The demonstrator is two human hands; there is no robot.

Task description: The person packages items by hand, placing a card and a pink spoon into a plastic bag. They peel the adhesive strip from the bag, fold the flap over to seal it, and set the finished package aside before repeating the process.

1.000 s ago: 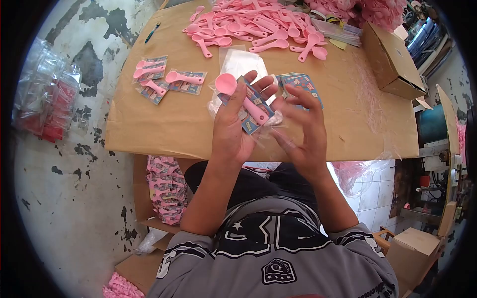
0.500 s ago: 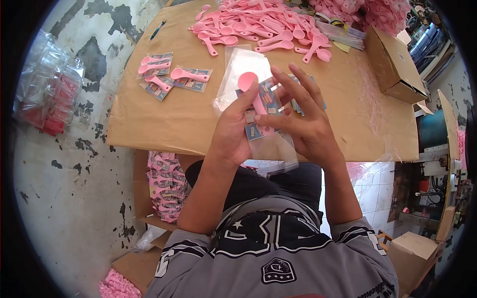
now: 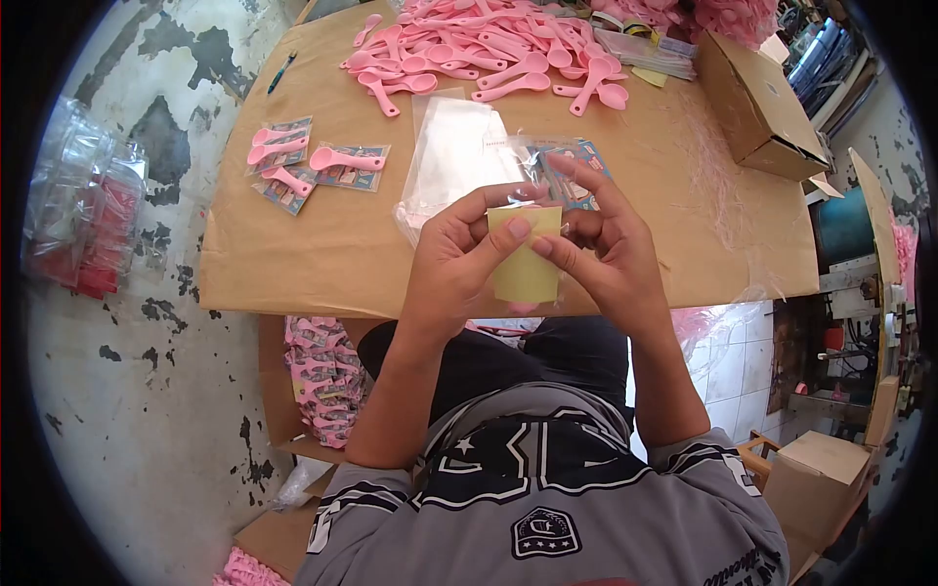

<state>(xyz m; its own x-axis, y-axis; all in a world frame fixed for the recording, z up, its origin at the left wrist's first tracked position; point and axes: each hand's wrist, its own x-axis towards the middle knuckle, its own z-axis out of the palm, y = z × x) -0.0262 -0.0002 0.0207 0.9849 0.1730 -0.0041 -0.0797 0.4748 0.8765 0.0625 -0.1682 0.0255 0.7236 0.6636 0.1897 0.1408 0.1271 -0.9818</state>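
Note:
Near the table's front edge, my left hand (image 3: 459,249) pinches the upper left of a packet whose plain yellow back (image 3: 528,266) faces me. My right hand (image 3: 611,244) grips the same packet at its right side, with thumb and fingers at the top corner. A bit of pink shows just below the yellow back. Beyond my hands lie a stack of clear plastic bags (image 3: 454,146) and some blue printed cards (image 3: 576,161). To the left, several pink spoons (image 3: 347,159) rest on blue cards in clear packets.
A big pile of pink spoons (image 3: 479,49) covers the table's far side. An open cardboard box (image 3: 757,107) stands at the right, and a pen (image 3: 281,73) lies at far left. Below the table, a box holds packed pink spoons (image 3: 324,381).
The packet has been turned over, so its yellow back shows instead of the spoon and blue card. My right fingers have closed on it, and both hands are nearer the table edge.

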